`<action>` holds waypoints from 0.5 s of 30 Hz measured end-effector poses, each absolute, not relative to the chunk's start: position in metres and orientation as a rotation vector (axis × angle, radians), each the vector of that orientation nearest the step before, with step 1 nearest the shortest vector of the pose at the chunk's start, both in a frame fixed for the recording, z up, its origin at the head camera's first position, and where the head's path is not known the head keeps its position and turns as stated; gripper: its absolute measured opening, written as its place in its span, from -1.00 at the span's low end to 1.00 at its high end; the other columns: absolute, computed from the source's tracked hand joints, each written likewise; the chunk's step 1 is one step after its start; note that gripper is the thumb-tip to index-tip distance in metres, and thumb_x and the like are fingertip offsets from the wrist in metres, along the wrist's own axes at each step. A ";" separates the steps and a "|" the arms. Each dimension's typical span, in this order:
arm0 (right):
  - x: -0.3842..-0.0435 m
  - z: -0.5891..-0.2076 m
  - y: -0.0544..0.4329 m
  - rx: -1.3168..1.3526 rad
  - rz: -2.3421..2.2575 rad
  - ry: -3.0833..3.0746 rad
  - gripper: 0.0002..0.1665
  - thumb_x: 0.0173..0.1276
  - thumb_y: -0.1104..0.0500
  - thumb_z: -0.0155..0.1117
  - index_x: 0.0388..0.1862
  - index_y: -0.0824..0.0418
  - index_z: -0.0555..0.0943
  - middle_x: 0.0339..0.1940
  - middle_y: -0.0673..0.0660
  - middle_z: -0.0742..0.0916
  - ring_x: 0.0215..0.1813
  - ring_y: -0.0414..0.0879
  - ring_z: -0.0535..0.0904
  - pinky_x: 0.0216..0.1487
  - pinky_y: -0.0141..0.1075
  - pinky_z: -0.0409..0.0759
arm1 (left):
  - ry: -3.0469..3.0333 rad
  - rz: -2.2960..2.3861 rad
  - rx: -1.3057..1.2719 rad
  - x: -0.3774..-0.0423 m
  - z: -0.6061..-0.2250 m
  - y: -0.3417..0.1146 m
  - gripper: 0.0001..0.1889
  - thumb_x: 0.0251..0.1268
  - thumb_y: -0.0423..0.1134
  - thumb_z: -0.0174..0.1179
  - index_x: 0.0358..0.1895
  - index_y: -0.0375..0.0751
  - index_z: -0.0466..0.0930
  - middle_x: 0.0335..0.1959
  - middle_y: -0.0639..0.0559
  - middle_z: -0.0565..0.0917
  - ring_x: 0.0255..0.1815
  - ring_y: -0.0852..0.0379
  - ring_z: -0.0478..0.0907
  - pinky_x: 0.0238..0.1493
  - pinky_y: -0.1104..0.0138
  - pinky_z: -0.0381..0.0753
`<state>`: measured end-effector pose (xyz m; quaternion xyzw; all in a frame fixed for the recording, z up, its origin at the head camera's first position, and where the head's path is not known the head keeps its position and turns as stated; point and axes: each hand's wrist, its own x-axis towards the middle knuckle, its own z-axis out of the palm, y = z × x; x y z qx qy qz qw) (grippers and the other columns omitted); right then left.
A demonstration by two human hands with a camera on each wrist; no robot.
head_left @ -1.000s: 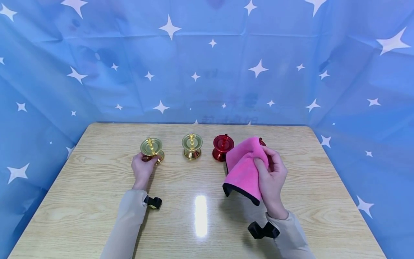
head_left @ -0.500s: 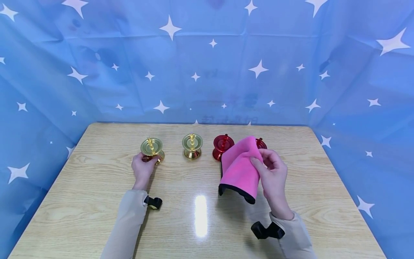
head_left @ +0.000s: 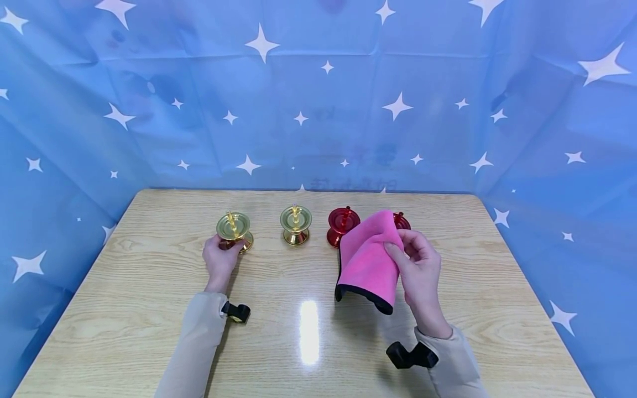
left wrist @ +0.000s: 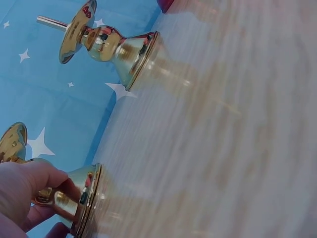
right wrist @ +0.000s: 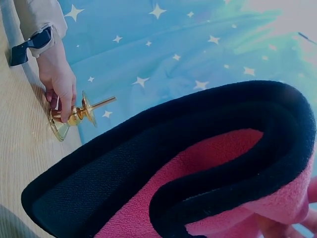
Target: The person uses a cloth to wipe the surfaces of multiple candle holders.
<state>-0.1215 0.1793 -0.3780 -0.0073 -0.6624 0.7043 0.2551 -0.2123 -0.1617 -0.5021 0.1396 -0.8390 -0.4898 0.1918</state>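
Observation:
On the left of the table stands a gold candle holder, upright, with a dish and a central spike. My left hand grips it low, fingers round the stem just above the base, as the left wrist view also shows. My right hand pinches a folded pink cloth with black edging between thumb and fingers. The cloth hangs above the table, in front of the two red candle holders. One red candle holder is partly covered by it; the other red candle holder shows only its top.
A second gold candle holder stands upright between the held one and the red pair. All stand in a row toward the back of the wooden table. A blue star-patterned curtain rises behind the table and at both sides.
The right hand and pink cloth have shifted slightly left over the last second, and more of the rightmost red candle holder's top shows. The left hand keeps its place on the gold candle holder.

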 end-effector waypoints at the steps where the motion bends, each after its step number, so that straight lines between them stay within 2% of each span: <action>1: -0.122 -0.378 0.179 -0.019 1.915 -1.796 -0.78 0.07 0.58 0.25 -0.30 0.40 0.61 -0.44 0.01 0.65 -0.48 -0.22 0.46 -0.55 -0.52 0.45 | -2.350 -1.384 0.392 -0.212 -0.502 -0.162 -0.77 -0.08 -0.42 0.40 -0.34 -0.46 0.58 -0.39 -0.28 0.56 -0.43 0.00 0.41 -0.37 0.28 0.35; 3: -0.122 -0.378 0.180 -0.010 1.921 -1.786 -0.77 0.07 0.59 0.24 -0.30 0.38 0.62 -0.44 0.01 0.65 -0.49 -0.23 0.45 -0.56 -0.53 0.44 | -2.343 -1.401 0.397 -0.211 -0.503 -0.162 -0.75 -0.07 -0.42 0.39 -0.31 -0.46 0.59 -0.35 -0.28 0.54 -0.40 -0.01 0.42 -0.36 0.30 0.35; 10: -0.122 -0.379 0.180 0.026 1.945 -1.756 -0.73 0.07 0.60 0.22 -0.30 0.33 0.63 -0.45 0.01 0.65 -0.49 -0.24 0.45 -0.57 -0.53 0.43 | -2.312 -1.490 0.432 -0.210 -0.505 -0.162 -0.73 0.01 -0.40 0.35 -0.19 -0.41 0.58 -0.27 -0.27 0.60 -0.33 0.02 0.48 -0.40 0.54 0.35; 15: -0.121 -0.379 0.180 0.026 1.946 -1.760 -0.74 0.08 0.59 0.22 -0.29 0.34 0.63 -0.43 0.02 0.65 -0.47 -0.23 0.47 -0.55 -0.53 0.45 | -2.230 -1.665 0.435 -0.209 -0.507 -0.163 -0.68 0.05 -0.42 0.31 -0.08 -0.40 0.54 -0.16 -0.27 0.62 -0.22 0.08 0.49 -0.32 0.58 0.39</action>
